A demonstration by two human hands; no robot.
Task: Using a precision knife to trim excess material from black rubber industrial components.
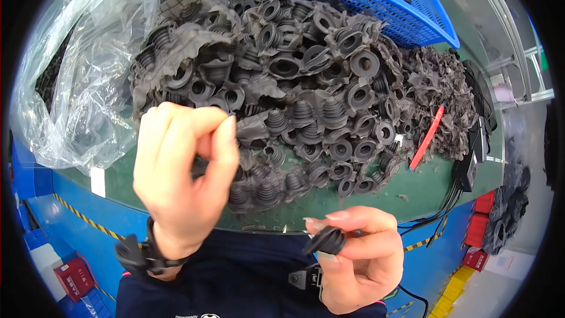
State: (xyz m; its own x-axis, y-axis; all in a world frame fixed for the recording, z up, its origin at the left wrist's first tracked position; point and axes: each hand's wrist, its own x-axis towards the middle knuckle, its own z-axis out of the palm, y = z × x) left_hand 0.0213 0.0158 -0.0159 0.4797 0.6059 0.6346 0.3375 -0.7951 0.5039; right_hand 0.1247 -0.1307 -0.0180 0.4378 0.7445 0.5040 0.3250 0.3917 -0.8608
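Observation:
My right hand [368, 259] pinches a small black ribbed rubber boot [331, 241] between thumb and fingers, just in front of the table's near edge. Raised over the left part of the pile, my left hand [185, 165] has its thumb and forefinger pressed together at the tips. Whatever is between them, if anything, is too small to make out. A black band [154, 253] circles the left wrist. Beyond both hands spreads a large heap of grey-black rubber boots [303, 115], many still joined by thin sheets of flash.
A clear plastic bag [100, 82] lies at the left. Behind the heap stands a blue perforated basket [353, 3] with dark parts inside. Torn rubber scraps [441, 88] pile up at the right, a red pen-like tool [427, 136] upon them. Black cables [450, 200] hang over the table's right side.

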